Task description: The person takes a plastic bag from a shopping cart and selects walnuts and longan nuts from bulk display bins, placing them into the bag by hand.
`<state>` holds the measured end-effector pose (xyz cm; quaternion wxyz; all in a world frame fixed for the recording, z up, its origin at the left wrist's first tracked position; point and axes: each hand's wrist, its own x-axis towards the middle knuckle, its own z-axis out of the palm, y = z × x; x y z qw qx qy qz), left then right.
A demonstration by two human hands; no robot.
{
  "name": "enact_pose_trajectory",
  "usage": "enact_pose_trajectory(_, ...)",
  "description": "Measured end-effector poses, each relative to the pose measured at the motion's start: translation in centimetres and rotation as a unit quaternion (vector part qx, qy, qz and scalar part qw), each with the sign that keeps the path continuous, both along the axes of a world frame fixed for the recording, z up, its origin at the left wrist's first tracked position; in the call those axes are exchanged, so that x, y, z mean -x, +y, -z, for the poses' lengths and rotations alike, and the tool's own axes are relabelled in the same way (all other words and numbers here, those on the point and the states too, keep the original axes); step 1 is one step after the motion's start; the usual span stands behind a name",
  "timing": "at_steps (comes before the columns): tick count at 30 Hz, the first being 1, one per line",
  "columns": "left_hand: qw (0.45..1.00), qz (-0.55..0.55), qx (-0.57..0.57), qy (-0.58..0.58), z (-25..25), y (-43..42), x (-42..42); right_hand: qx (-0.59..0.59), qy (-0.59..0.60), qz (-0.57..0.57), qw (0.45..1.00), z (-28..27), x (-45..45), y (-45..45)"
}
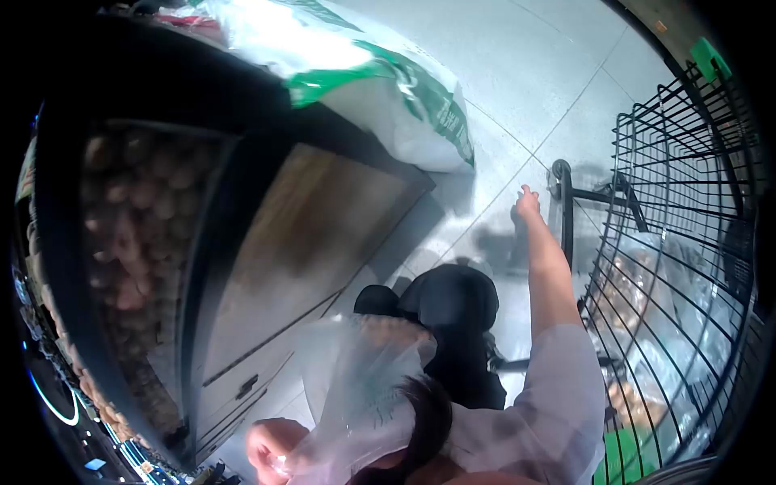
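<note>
A clear plastic bag [343,396] with faint green print hangs in front of my body, brownish items showing near its upper edge. My left hand [275,446] is closed at the lower left of this bag, its fingers curled on the thin film. Stretched far forward, my right hand [528,202] is over the tiled floor, close to the shopping cart's dark frame [566,214]. Its fingers are partly apart and nothing shows in them. Dark hair hangs across the bottom of the view, covering part of the bag.
A wire shopping cart [675,194] holding bagged goods [634,291] stands on the right. To the left is a wooden display stand [323,218] with a bin of round brownish produce [149,194]. A large white and green bag [404,105] hangs over the stand's far end.
</note>
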<state>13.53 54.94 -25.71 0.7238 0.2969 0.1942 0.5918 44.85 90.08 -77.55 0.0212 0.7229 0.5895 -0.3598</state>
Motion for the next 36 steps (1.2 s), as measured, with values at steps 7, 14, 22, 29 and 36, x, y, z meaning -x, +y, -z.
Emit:
enact_pose_trajectory(7,0.939,0.259,-0.228,0.017,8.5,6.6,1.2,-0.019,0.014,0.064,0.998,9.7,0.3,2.8)
enact_pose_trajectory(14,0.978,-0.118,0.074,0.153,0.8,4.9,-4.0,-0.319,0.103,0.173,0.926,12.3,0.6,1.3)
enact_pose_trajectory(22,0.986,-0.004,0.008,0.168,-17.4,2.2,-4.1,-0.505,0.560,0.114,0.647,-59.5,12.0,-3.6)
enact_pose_trajectory(29,0.970,-0.198,0.093,0.107,-32.9,-7.1,-3.5,-0.254,0.552,-0.416,0.677,-78.0,35.4,-12.5)
enact_pose_trajectory(36,0.945,-0.307,0.084,0.079,-39.7,-15.5,-2.1,-0.358,0.209,-0.553,0.722,-76.0,44.6,-15.7)
